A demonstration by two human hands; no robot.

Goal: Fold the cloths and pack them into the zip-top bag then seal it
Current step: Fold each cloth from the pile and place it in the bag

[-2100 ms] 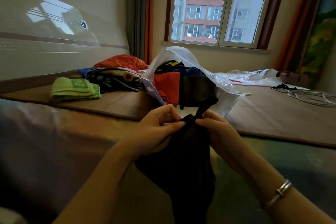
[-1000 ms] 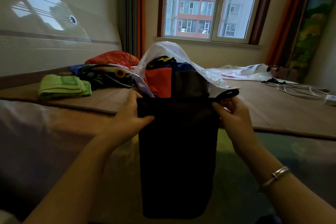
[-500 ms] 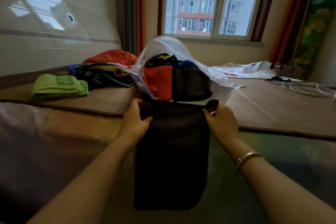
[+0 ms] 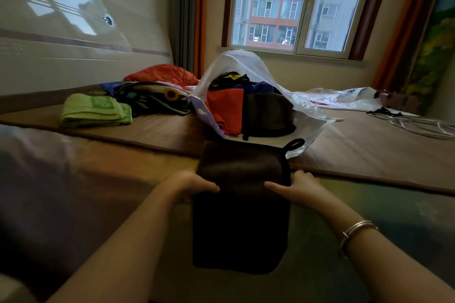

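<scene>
Dark brown cloth (image 4: 242,206) flat, just before zip-top bag (image 4: 248,76); left hand (image 4: 194,186), right hand (image 4: 296,186) pinch its 2 side edges; fold should go evenly, corners matched, hanging loop (image 4: 294,144) tucked.

both hands (image 4: 197,186) (image 4: 299,186) pinching, arms outstretched

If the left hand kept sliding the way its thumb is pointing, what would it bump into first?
The left hand grips the dark cloth's left edge, thumb pointing right across it. Going straight on, it would probably meet the right hand, which grips the opposite edge; only cloth lies between.
</scene>
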